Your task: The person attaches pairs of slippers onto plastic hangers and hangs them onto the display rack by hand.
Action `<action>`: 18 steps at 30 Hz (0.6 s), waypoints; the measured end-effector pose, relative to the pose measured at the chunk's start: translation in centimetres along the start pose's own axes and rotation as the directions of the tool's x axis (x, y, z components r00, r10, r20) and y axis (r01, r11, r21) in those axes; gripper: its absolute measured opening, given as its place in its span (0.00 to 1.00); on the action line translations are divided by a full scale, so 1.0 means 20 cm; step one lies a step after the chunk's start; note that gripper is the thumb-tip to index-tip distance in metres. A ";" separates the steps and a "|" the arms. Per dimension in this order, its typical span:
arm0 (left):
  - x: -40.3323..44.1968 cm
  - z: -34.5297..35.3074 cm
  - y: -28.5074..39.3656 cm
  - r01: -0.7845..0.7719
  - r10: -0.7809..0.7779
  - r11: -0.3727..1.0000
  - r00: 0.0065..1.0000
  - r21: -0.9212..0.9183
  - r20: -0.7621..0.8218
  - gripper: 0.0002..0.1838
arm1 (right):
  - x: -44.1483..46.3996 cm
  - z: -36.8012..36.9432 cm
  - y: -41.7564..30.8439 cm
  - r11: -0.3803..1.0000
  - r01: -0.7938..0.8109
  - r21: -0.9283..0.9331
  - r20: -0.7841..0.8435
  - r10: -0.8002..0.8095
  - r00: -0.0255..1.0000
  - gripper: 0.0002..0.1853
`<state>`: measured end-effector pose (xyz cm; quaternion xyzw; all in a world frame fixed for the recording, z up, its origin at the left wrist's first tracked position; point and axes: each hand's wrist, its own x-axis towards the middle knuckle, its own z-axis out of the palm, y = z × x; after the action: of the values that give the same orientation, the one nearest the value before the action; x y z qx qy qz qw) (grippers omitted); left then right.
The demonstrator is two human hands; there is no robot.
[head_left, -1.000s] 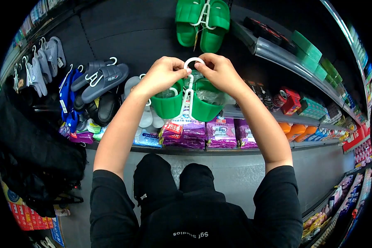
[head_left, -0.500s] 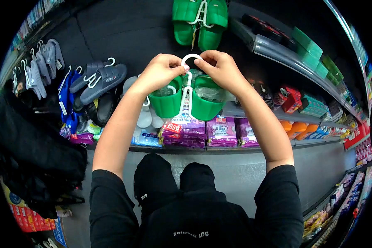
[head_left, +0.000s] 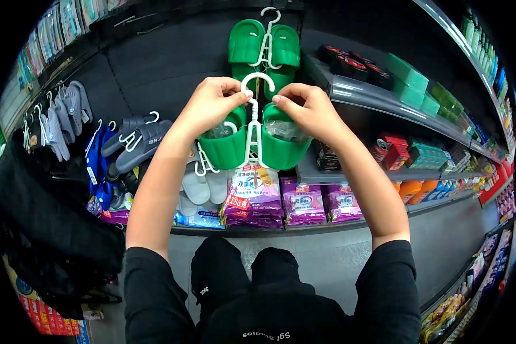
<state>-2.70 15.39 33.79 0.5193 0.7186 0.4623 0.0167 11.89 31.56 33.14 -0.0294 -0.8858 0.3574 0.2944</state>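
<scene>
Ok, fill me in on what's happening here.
A person holds up a white hanger carrying a pair of green slippers. The left hand pinches the base of its hook; the right hand is beside the hook's open end, though whether it touches is unclear. Another green pair, on its own hanger, is just beyond, against the dark back wall. Purple packets line the shelf below.

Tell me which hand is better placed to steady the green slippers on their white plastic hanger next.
Probably the left hand: it pinches the hanger by the neck, above the slippers, while the right hand is near the hook's open end.
</scene>
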 end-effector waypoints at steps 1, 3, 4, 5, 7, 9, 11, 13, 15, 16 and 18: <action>0.00 -0.01 0.01 -0.005 0.005 1.000 1.000 -0.001 0.003 0.11 | -0.01 -0.01 -0.02 1.000 0.018 -0.026 -0.016 -0.018 1.000 0.13; 0.01 -0.01 0.02 -0.011 0.011 1.000 1.000 0.000 0.005 0.11 | 0.00 -0.02 -0.02 0.998 0.039 -0.049 -0.036 -0.041 0.999 0.13; 0.00 -0.01 0.03 -0.009 0.008 1.000 1.000 -0.028 -0.021 0.12 | 0.00 -0.02 -0.01 0.998 0.041 -0.050 -0.037 -0.043 0.998 0.13; 0.00 -0.01 0.03 -0.007 0.004 0.998 0.999 -0.055 -0.046 0.13 | 0.00 -0.02 -0.01 0.990 0.121 -0.067 -0.084 -0.127 0.988 0.12; 0.01 -0.01 0.01 0.006 -0.009 0.998 0.999 -0.062 -0.048 0.13 | -0.01 -0.01 -0.01 0.976 0.200 -0.087 -0.128 -0.210 0.969 0.11; 0.01 -0.01 -0.01 0.018 -0.021 0.998 0.998 -0.067 -0.052 0.12 | -0.02 0.00 -0.03 0.701 0.323 -0.635 -0.265 -0.591 0.762 0.08; 0.01 -0.02 -0.02 0.052 -0.060 0.987 0.997 -0.153 -0.047 0.10 | -0.03 0.04 -0.05 0.685 0.370 -0.628 -0.201 -0.602 0.773 0.08; 0.02 -0.01 -0.03 0.069 -0.070 0.967 0.998 -0.247 0.005 0.09 | -0.05 0.10 -0.09 0.735 0.384 -0.558 -0.110 -0.524 0.844 0.09; 0.01 0.00 0.00 0.123 -0.103 0.935 0.992 -0.332 0.078 0.07 | -0.04 0.14 -0.13 0.798 0.329 -0.504 -0.060 -0.413 0.909 0.13; -0.01 0.01 0.04 0.140 -0.119 0.933 0.989 -0.332 0.085 0.06 | -0.03 0.16 -0.14 0.824 0.296 -0.484 -0.044 -0.361 0.932 0.15; 0.00 0.02 0.06 0.164 -0.157 0.948 0.987 -0.272 0.045 0.07 | 0.00 0.18 -0.13 0.846 0.304 -0.439 -0.053 -0.362 0.931 0.18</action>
<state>-1.64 15.56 34.36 0.4571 0.6871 0.5485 0.1342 10.38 27.40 32.82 0.0381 -0.9119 0.0972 0.3970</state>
